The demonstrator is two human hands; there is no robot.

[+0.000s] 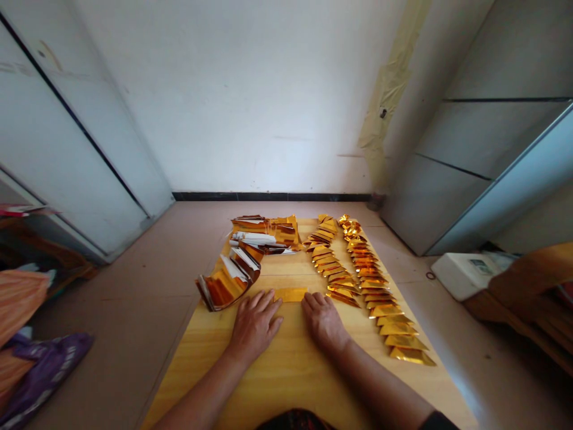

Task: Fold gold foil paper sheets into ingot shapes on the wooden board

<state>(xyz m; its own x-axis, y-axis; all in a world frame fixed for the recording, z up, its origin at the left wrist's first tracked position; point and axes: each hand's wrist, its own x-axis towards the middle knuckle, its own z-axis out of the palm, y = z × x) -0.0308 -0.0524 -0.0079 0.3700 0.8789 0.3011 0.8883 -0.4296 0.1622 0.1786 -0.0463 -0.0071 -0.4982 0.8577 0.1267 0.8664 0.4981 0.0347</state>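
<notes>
1. In the head view, our left hand (254, 327) and right hand (323, 322) lie flat on the wooden bench (286, 382), fingers (267, 306) spread and released, grasping nothing.
2. A gold foil strip (290, 294) lies between the hands, just beyond them.
3. Folded gold foil triangles (380, 298) run in rows to the right; curled foil sheets (226, 280) sit to the left.

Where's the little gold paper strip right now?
In the head view, the gold foil strip lies on the wooden board, just beyond and between the left hand and right hand.
</notes>
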